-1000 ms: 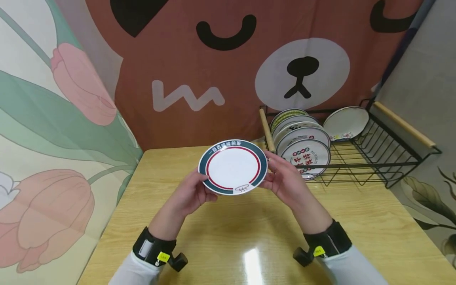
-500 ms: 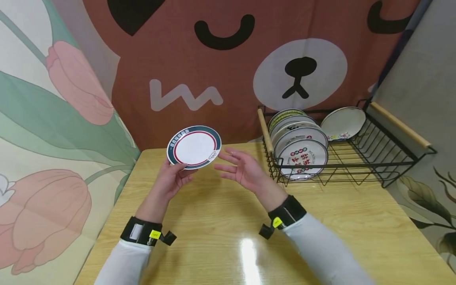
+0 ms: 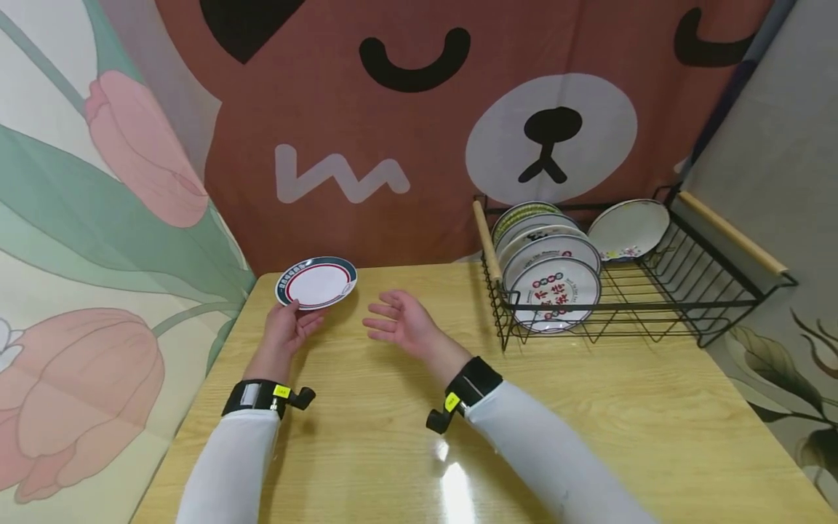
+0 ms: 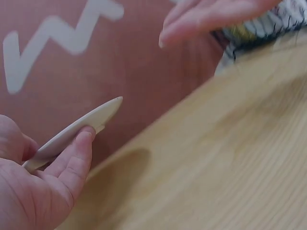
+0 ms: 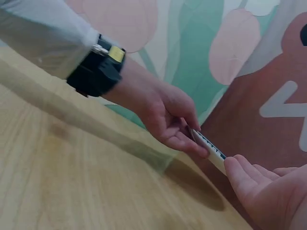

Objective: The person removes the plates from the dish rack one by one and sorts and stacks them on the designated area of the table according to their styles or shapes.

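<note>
the left hand (image 3: 286,329) pinches the near edge of a white plate (image 3: 318,285) with a blue-green rim and a red inner ring, thumb on top and fingers beneath. the plate is held tilted in the air above the far left part of the wooden surface (image 3: 366,451), and its shadow falls below it. the right hand (image 3: 407,324) holds nothing; its fingers are extended and slightly apart, pointing toward the plate, and in the head view a gap lies between them. to the right, near the back, stands a black wire rack (image 3: 655,304) with wooden handles (image 3: 486,241); a plate with red characters (image 3: 556,291) leans at the front of a row on its left side, and a flowered plate (image 3: 631,227) leans near its back
</note>
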Demonstrator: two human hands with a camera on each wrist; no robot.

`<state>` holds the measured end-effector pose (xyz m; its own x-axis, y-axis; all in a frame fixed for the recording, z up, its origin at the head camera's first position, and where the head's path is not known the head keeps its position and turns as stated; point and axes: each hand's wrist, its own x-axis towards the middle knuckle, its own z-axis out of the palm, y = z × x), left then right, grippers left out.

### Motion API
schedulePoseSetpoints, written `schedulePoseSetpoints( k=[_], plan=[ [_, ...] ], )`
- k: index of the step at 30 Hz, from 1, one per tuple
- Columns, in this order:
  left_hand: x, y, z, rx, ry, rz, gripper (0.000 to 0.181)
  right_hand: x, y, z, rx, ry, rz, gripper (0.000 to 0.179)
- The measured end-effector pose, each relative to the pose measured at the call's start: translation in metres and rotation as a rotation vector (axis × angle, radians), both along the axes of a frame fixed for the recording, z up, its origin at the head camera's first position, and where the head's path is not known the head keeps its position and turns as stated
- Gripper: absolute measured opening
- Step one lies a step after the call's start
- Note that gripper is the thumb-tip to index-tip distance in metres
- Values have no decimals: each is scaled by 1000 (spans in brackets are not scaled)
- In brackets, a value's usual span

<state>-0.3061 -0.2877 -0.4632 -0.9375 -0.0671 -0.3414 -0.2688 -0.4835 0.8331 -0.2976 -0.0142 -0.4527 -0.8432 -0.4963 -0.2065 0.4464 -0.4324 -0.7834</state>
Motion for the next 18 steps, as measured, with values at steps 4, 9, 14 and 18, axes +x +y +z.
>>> schedulePoseSetpoints(
  k=[4, 9, 14, 18],
  plan=[
    [-6, -5, -12, -31, -83, 47, 60, 6, -7, -7, 22, -18, 1, 64],
    [-9, -9, -24, -62, -138, 84, 60, 11, -10, -15, 35, -25, -1, 63],
    [-12, -12, -33, -97, -163, 112, 60, 15, -11, -20, 36, -38, -9, 63],
    [-15, -15, -39, -110, -201, 128, 59, 17, -10, -24, 23, -48, -9, 64]
  ],
)
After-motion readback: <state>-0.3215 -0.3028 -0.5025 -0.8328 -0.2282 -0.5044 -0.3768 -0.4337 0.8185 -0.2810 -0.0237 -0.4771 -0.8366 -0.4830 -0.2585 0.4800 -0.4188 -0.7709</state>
